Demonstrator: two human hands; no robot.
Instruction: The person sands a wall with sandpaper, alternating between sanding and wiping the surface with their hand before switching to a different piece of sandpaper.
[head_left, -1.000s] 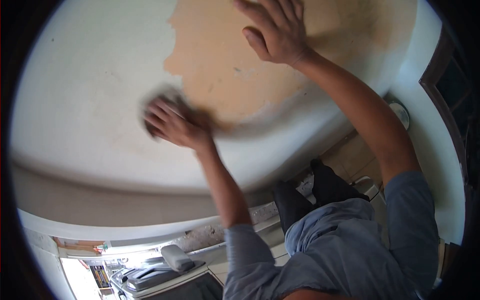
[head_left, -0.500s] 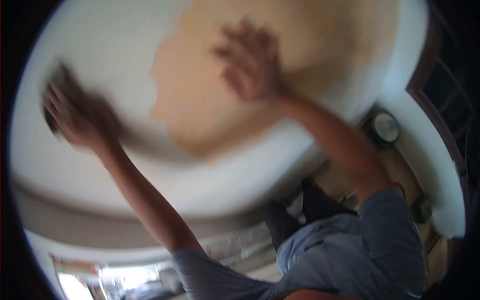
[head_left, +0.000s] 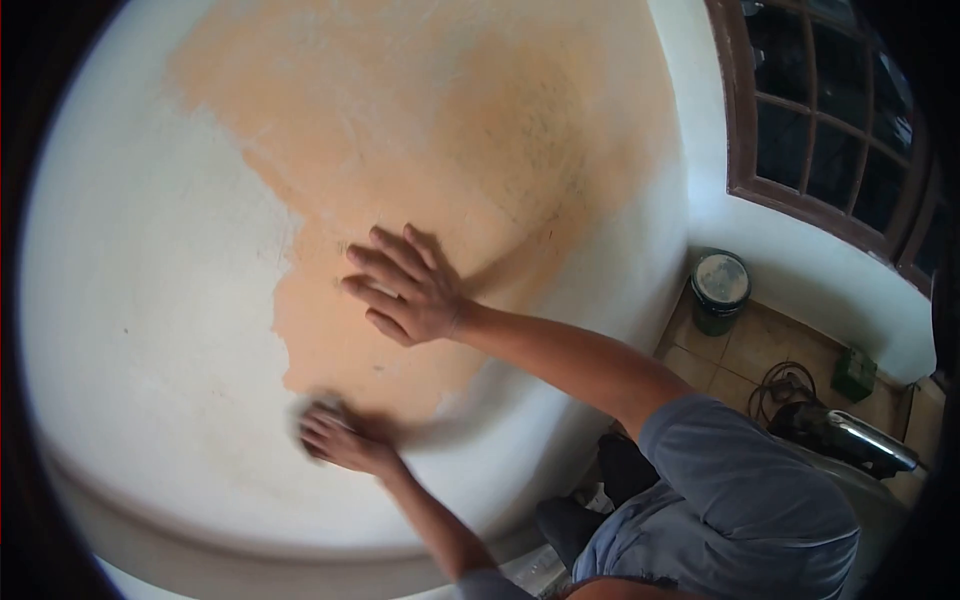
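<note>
My right hand (head_left: 410, 300) lies open on the wall, fingers spread across a peach-orange patch (head_left: 330, 340). Below it, my left hand (head_left: 345, 445) is pressed to the white wall (head_left: 180, 350) at the patch's lower edge. Its fingers bend over a dark flat pad (head_left: 308, 408), which shows only as a blurred rim past the fingertips. I cannot tell what kind of pad it is. Darker scuffed marks (head_left: 530, 130) run over the upper part of the orange area.
A lidded bucket (head_left: 720, 290) stands on the tiled floor (head_left: 690, 370) in the corner at right. Near it are a small green box (head_left: 853, 374), a coiled cable (head_left: 768, 390) and a shiny metal exhaust pipe (head_left: 870, 440). A brown-framed window (head_left: 830, 120) is at upper right.
My left hand has swept right and down with the pad, from the far left to the patch's edge. The right hand now rests lower and further left in view; the view itself has shifted.
</note>
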